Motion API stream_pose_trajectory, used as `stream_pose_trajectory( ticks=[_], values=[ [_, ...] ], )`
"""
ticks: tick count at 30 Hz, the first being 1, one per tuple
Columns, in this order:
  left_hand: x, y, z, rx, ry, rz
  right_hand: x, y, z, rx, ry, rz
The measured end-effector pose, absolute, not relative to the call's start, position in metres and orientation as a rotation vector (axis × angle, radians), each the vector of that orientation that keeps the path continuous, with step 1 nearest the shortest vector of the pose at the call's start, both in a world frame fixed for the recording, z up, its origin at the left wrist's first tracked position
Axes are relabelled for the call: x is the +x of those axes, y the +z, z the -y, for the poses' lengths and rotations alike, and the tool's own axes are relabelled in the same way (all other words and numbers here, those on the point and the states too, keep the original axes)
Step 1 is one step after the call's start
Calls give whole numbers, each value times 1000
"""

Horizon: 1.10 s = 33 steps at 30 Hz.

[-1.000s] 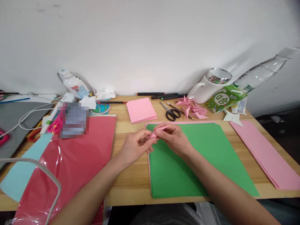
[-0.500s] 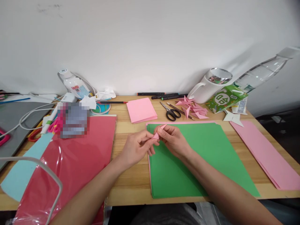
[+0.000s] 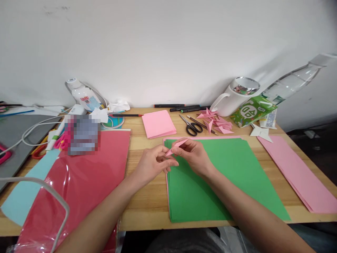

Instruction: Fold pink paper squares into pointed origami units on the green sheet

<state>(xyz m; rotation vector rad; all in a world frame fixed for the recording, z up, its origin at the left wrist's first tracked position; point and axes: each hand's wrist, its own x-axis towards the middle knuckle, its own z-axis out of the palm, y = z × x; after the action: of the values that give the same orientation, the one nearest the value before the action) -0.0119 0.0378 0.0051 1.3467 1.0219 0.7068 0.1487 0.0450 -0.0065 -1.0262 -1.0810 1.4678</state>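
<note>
A small folded piece of pink paper (image 3: 181, 142), pointed at both ends, is pinched between the thumb and fingers of my right hand (image 3: 193, 154), above the top left corner of the green paper stack (image 3: 229, 179). My left hand (image 3: 151, 163) is beside it, thumb stretched out and apart from the fingers. Its index fingertip is at the folded paper's left point; whether they touch I cannot tell. Behind the hands lies a stack of pink paper squares (image 3: 159, 123). Several folded pink paper pieces (image 3: 216, 121) are heaped farther right.
Black-handled scissors (image 3: 193, 127) lie near a pencil and markers (image 3: 185, 108). A white mug (image 3: 233, 98), a green packet (image 3: 252, 111) and a clear bottle (image 3: 292, 82) stand back right. Pink strips (image 3: 297, 172) lie right, red paper in plastic (image 3: 92, 182) left. A cable (image 3: 60, 200) crosses the left front.
The folded pink paper has turned in my right hand and shows more of its length. My left thumb has come away from it, and the left fingers have spread.
</note>
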Motion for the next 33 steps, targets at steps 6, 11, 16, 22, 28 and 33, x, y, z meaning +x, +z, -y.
stream_pose_trajectory(
  ticks=[6,11,16,22,28,33],
  values=[
    [-12,9,-38,1461,666,-991,150,-4,-44,-1015,1485,1108],
    [-13,9,-36,1488,632,-954,148,-4,-44,-1000,1482,1106],
    [-13,8,-34,1488,663,-930,147,-5,-43,-996,1500,1077],
    [-13,8,-37,1351,570,-873,148,0,-42,-1042,1528,1099],
    [-11,9,-35,1281,527,-821,147,3,-38,-1051,1609,1049],
    [-10,7,-37,1198,541,-828,147,-1,-42,-1088,1587,1060]
  ],
)
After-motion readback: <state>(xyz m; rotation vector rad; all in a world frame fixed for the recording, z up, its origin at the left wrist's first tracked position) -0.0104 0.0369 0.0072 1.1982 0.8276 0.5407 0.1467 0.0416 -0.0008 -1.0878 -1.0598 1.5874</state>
